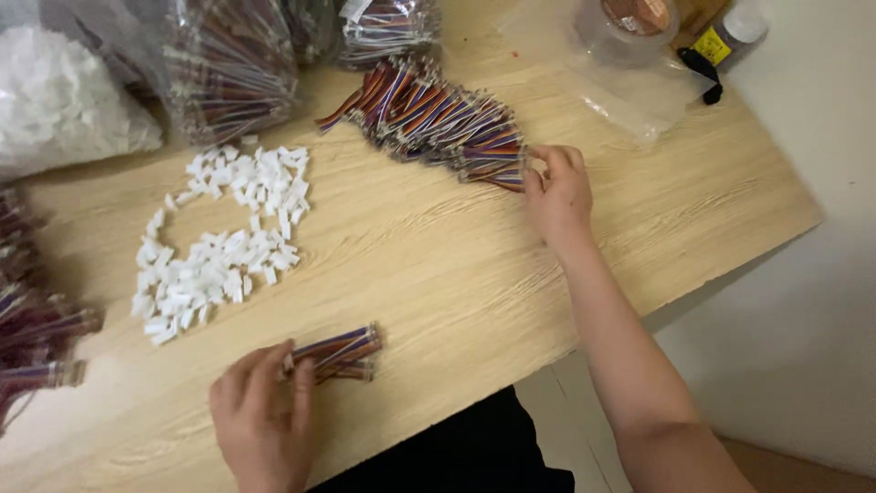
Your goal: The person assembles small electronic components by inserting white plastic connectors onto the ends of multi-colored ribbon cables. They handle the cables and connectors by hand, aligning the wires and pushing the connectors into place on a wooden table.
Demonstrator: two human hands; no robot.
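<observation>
My left hand [265,415] rests near the table's front edge, its fingers pressed on one end of a small bundle of multicoloured wires [342,350] lying on the wood. My right hand [555,194] reaches to the far right end of a large pile of the same striped wire bundles [433,119], fingertips pinching at the pile's edge. A scatter of small white plastic connectors [224,237] lies to the left of centre between the two hands.
Clear plastic bags of wires [228,68] and of white connectors [64,100] stand at the back left. More wire bundles [36,338] lie at the left edge. A tape roll [630,23] and a small bottle [730,32] sit at the back right. The wooden table [693,210] ends at the right.
</observation>
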